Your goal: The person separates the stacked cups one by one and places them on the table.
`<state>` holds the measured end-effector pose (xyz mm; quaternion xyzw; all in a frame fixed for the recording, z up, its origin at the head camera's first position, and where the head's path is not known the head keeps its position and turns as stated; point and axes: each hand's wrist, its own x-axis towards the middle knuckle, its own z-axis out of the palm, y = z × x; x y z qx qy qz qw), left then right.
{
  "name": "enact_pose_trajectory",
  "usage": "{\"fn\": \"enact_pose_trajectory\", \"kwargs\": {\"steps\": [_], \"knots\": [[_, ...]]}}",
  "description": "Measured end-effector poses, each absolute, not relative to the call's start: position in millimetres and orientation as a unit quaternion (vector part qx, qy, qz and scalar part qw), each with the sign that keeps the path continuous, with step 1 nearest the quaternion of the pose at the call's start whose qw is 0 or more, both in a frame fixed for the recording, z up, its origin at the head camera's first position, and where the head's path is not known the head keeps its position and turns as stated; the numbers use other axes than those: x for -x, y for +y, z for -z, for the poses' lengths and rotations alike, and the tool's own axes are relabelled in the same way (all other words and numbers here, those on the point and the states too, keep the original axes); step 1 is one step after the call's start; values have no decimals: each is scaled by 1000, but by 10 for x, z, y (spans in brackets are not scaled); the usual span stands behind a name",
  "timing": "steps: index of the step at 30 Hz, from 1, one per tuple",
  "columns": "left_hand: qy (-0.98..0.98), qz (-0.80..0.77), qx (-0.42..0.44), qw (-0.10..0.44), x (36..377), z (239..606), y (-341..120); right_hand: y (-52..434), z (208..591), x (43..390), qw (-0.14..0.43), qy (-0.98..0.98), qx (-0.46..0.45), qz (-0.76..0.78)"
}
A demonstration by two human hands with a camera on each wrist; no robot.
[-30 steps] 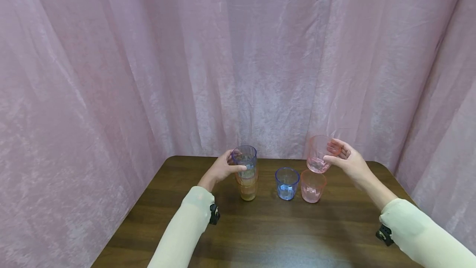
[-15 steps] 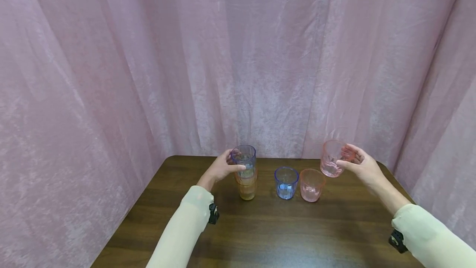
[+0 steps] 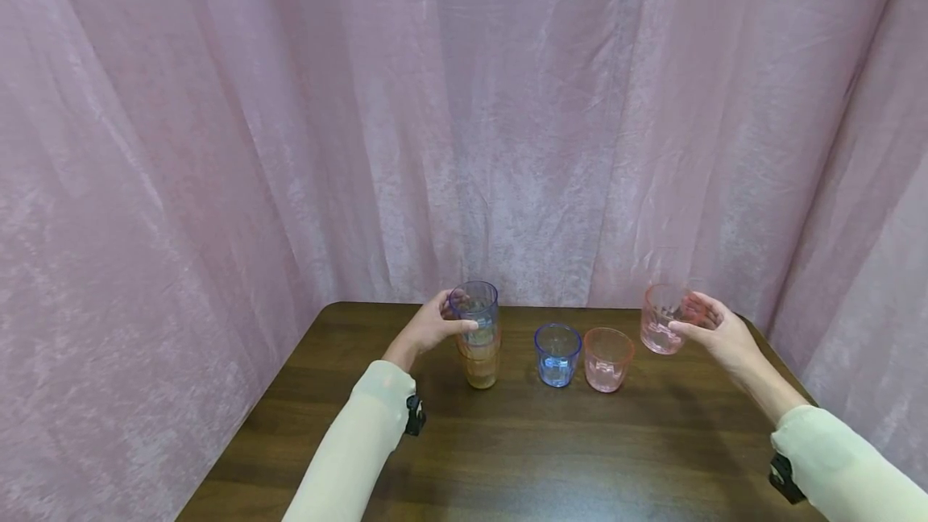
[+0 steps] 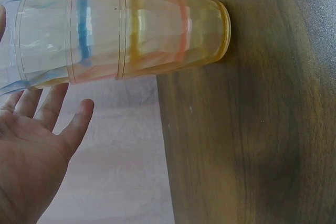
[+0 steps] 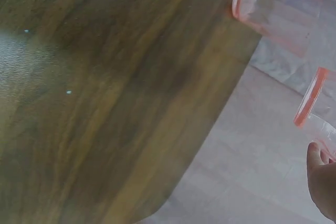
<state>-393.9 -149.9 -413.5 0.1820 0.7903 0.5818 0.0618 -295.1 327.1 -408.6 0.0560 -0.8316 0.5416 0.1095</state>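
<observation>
Soft, even light fills the head view; the curtain (image 3: 464,119) bows at the 3 and 9 o'clock edges. A pale sheen lies on the table (image 3: 565,490) toward 6 o'clock. Both wrist views are softly focused, with white glare on the wood at 9 o'clock in the right one.

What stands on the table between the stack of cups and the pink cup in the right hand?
In the head view: a blue cup and a second pink cup, side by side.
</observation>
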Motion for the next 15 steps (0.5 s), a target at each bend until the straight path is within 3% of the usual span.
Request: {"fn": "enact_pose_trajectory", "kwargs": {"steps": [8,15], "knots": [[785,-580,-195,95,3723,3855,-1502,3360,4224,2998,111,-833,-46,-540],[788,-576,-197,91,3702,3830,-1493,3382,4322,3015,92,-852,-30,-514]]}}
